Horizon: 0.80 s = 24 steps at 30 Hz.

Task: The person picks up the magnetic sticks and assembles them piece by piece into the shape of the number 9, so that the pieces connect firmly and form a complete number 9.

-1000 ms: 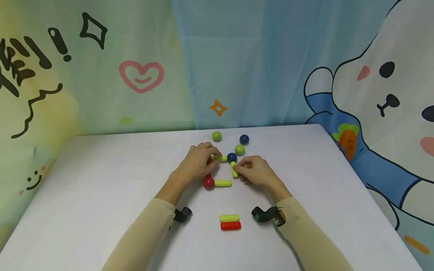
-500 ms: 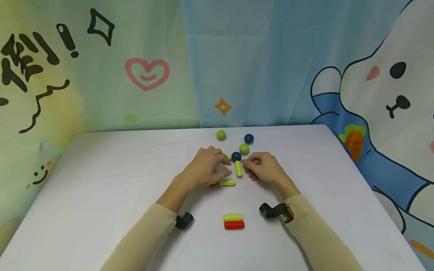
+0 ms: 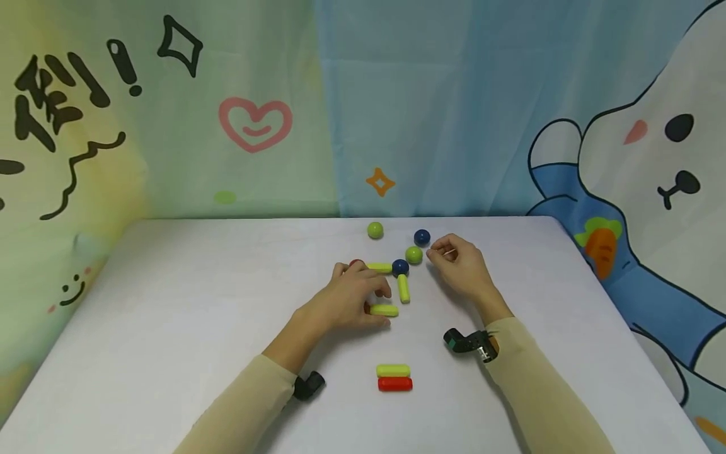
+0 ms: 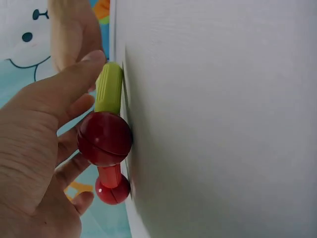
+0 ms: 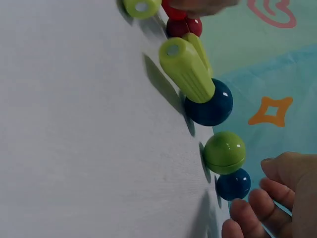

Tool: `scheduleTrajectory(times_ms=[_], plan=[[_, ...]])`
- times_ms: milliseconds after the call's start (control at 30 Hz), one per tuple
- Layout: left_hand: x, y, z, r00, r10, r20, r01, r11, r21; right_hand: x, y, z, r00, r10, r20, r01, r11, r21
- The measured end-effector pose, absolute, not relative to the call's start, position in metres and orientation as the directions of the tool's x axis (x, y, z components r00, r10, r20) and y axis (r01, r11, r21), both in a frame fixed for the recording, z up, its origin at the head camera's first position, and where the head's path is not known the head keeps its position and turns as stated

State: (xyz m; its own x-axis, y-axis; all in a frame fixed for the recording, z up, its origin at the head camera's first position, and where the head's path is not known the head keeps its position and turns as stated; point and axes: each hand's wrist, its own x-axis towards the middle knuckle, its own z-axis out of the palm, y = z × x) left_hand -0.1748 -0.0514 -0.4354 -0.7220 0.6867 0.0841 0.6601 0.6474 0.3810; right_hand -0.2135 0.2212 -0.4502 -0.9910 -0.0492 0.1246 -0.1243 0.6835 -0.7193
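Observation:
A partly built frame of balls and rods lies mid-table. Its far side has a red ball (image 3: pixel 356 261), a yellow-green rod (image 3: pixel 379 267) and a blue ball (image 3: pixel 400 267), from which a second rod (image 3: pixel 403 288) points nearer. My left hand (image 3: pixel 353 296) spreads loosely over the red side, largely hiding it in the head view. The left wrist view shows the near red ball (image 4: pixel 104 139), its yellow-green rod (image 4: pixel 110 89) and a red rod (image 4: pixel 110 177) beside the fingers. My right hand (image 3: pixel 462 268), fingers loosely bent and holding nothing, hovers right of a loose green ball (image 3: pixel 414 255).
Behind stand a loose blue ball (image 3: pixel 421 238) and another green ball (image 3: pixel 375 230), near the table's back edge. A yellow-green rod (image 3: pixel 392 370) and a red rod (image 3: pixel 395 384) lie side by side at the front. A printed curtain (image 3: pixel 397 113) hangs behind the table.
My right hand has left the rod under the blue ball and moved back and right, towards the loose green ball. My left hand has let go of the far rod and shifted nearer, fingers spreading.

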Motion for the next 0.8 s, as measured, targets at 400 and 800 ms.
scheduleTrajectory(times_ms=[400,800], plan=[[-0.172,-0.051,-0.435,-0.694,0.718,0.048,0.689,0.644,0.332,-0.23,0.23,-0.45,-0.968,-0.175,0.181,-0.252,0.66,-0.708],[-0.173,-0.05,-0.439,-0.711,0.703,0.016,0.665,0.666,0.339,-0.246,0.227,-0.454,-0.925,-0.363,0.115,-0.356,0.717,-0.599]])
